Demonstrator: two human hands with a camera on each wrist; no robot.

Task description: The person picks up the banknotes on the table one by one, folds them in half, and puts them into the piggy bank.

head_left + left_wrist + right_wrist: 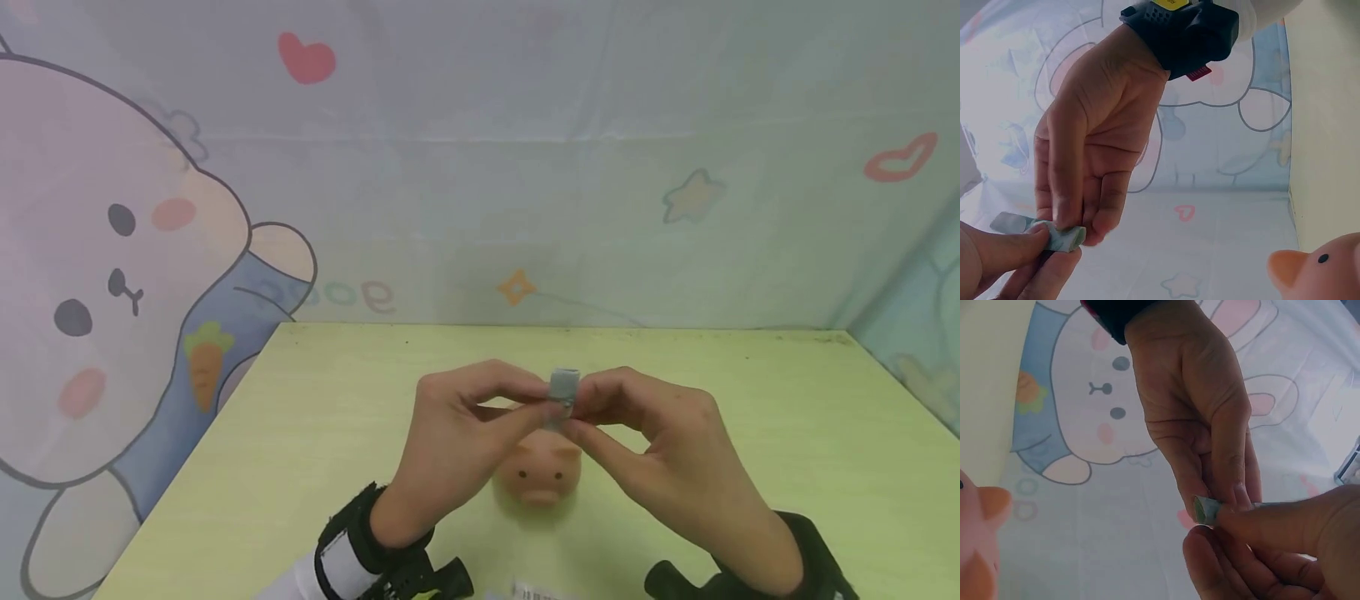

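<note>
Both hands meet over the middle of the yellow-green table, where they pinch a small folded grey-green paper strip between thumbs and fingertips. My left hand grips its left side and my right hand its right side. Just beneath them a pink toy pig sits on the table, snout toward me. The left wrist view has the left hand pinching the strip, with the pig at the lower right. From the right wrist, the right hand holds the strip's end, and the pig shows at the left edge.
A pale cloth backdrop printed with a cartoon bunny, hearts and stars hangs behind and beside the table. The table's left edge runs diagonally at the left. A small white packet lies at the near edge between my wrists.
</note>
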